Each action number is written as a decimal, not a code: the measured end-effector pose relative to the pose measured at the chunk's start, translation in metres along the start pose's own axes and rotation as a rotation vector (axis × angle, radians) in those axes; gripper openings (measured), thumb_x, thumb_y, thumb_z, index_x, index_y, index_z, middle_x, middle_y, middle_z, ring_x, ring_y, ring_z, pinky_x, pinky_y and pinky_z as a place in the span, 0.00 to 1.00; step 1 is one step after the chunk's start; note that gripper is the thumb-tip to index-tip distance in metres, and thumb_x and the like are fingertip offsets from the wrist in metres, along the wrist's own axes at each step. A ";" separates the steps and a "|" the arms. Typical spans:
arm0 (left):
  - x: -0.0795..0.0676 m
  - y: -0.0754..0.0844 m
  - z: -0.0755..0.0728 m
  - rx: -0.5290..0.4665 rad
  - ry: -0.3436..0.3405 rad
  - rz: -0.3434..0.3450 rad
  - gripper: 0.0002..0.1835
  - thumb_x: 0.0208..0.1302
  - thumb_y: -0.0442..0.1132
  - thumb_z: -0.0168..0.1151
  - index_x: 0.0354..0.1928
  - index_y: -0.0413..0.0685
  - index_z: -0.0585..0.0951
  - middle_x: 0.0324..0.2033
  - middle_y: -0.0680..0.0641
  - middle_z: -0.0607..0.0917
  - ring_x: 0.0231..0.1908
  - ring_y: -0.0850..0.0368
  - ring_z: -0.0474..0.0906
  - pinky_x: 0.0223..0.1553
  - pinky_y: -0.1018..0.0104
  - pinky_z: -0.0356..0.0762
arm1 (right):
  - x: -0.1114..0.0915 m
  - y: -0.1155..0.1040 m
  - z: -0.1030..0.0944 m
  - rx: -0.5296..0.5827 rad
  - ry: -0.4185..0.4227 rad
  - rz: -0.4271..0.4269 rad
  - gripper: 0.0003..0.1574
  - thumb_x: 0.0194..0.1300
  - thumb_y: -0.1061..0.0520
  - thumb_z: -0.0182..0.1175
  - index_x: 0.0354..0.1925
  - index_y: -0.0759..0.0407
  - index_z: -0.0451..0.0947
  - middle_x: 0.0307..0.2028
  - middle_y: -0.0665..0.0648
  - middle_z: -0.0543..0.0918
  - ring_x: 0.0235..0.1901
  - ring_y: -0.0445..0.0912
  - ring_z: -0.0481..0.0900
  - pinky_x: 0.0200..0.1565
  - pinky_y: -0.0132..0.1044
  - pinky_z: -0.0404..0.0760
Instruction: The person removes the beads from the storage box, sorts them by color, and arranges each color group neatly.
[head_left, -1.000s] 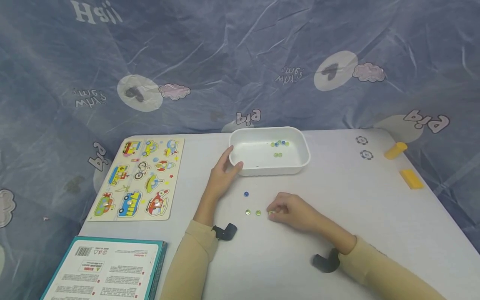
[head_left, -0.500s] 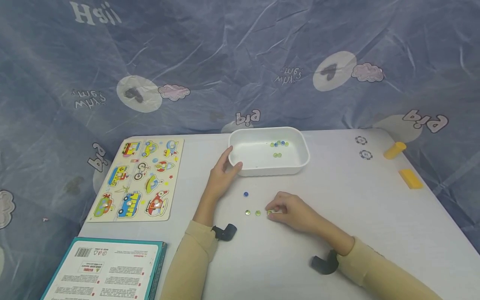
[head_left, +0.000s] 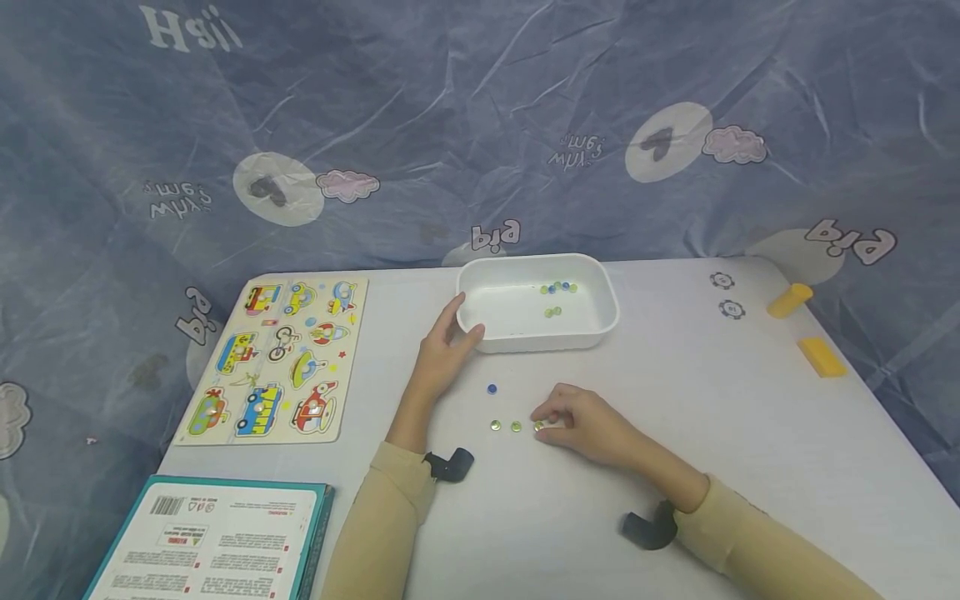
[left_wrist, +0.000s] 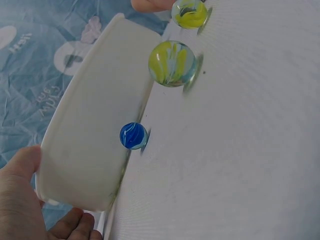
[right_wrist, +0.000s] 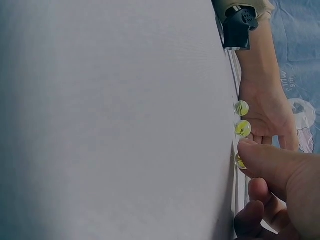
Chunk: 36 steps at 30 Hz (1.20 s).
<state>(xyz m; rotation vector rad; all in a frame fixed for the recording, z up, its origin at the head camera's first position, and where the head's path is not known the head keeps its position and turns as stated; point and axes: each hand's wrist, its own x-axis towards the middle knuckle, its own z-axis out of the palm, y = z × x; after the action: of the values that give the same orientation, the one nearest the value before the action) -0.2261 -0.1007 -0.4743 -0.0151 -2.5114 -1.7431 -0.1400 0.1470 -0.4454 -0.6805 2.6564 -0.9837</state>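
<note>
My left hand (head_left: 444, 357) holds the left end of a white plastic tray (head_left: 536, 343), thumb on the front side and fingers round the end. Several yellow-green and blue marbles (head_left: 552, 312) lie in the tray. On the table, my right hand (head_left: 588, 423) pinches a yellow-green marble (right_wrist: 240, 161) between thumb and fingers; the thumb covers part of it in the right wrist view. Left of it, in a row, sit two more yellow-green marbles, a nearer one (head_left: 516, 427) and a farther one (head_left: 496, 425). A blue marble (head_left: 492, 389) rests between that row and the tray.
To the left lies a wooden vehicle puzzle board (head_left: 277, 358), with a teal-edged box (head_left: 217, 533) in front of it. A yellow cylinder (head_left: 790, 302), a yellow block (head_left: 822, 357) and two chip-like discs (head_left: 732, 310) are at the right. A patterned blue cloth (head_left: 450, 125) hangs behind.
Two yellow-green marbles in the tray have rolled slightly left and toward the front. The right hand has shifted a touch left with its marble; the left hand stays on the tray.
</note>
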 end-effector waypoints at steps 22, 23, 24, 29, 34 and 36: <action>0.000 0.001 -0.001 0.013 -0.004 -0.004 0.36 0.56 0.69 0.56 0.66 0.87 0.56 0.71 0.59 0.61 0.71 0.55 0.57 0.70 0.51 0.58 | 0.021 -0.001 -0.057 0.017 0.211 -0.039 0.13 0.61 0.49 0.64 0.45 0.47 0.82 0.31 0.46 0.77 0.27 0.43 0.74 0.27 0.30 0.76; 0.000 0.001 -0.001 0.018 -0.001 -0.008 0.36 0.55 0.70 0.56 0.66 0.87 0.56 0.71 0.59 0.61 0.71 0.55 0.57 0.70 0.51 0.58 | 0.025 -0.001 -0.062 0.016 0.226 -0.038 0.13 0.62 0.50 0.64 0.45 0.48 0.82 0.31 0.47 0.77 0.27 0.44 0.74 0.27 0.30 0.75; 0.000 0.001 -0.001 0.021 0.000 -0.009 0.36 0.56 0.69 0.56 0.66 0.88 0.56 0.71 0.59 0.61 0.71 0.55 0.57 0.70 0.52 0.58 | 0.029 0.000 -0.067 0.008 0.241 -0.038 0.13 0.62 0.49 0.64 0.45 0.48 0.82 0.31 0.47 0.77 0.27 0.45 0.74 0.26 0.30 0.75; 0.000 0.001 -0.001 0.022 0.002 -0.006 0.35 0.58 0.66 0.57 0.67 0.85 0.57 0.71 0.58 0.61 0.71 0.54 0.57 0.70 0.51 0.58 | 0.055 0.007 -0.083 -0.075 0.309 -0.054 0.15 0.62 0.51 0.63 0.47 0.52 0.82 0.33 0.49 0.78 0.27 0.44 0.73 0.28 0.32 0.74; 0.001 -0.001 -0.001 0.013 -0.009 -0.006 0.35 0.57 0.67 0.58 0.67 0.85 0.56 0.71 0.57 0.60 0.71 0.52 0.57 0.70 0.48 0.57 | 0.082 0.013 -0.089 -0.148 0.312 -0.026 0.16 0.63 0.52 0.63 0.49 0.54 0.81 0.35 0.51 0.79 0.25 0.45 0.70 0.29 0.34 0.72; 0.001 -0.001 -0.001 0.016 -0.013 -0.008 0.36 0.56 0.68 0.57 0.66 0.87 0.56 0.71 0.57 0.60 0.71 0.51 0.57 0.70 0.47 0.57 | 0.092 0.013 -0.091 -0.171 0.300 -0.007 0.17 0.63 0.52 0.62 0.50 0.53 0.80 0.35 0.52 0.79 0.25 0.45 0.69 0.29 0.35 0.71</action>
<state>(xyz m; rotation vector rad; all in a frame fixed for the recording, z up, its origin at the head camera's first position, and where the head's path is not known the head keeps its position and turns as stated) -0.2275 -0.1019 -0.4748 -0.0153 -2.5376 -1.7318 -0.2574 0.1607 -0.3907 -0.6188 3.0291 -0.9328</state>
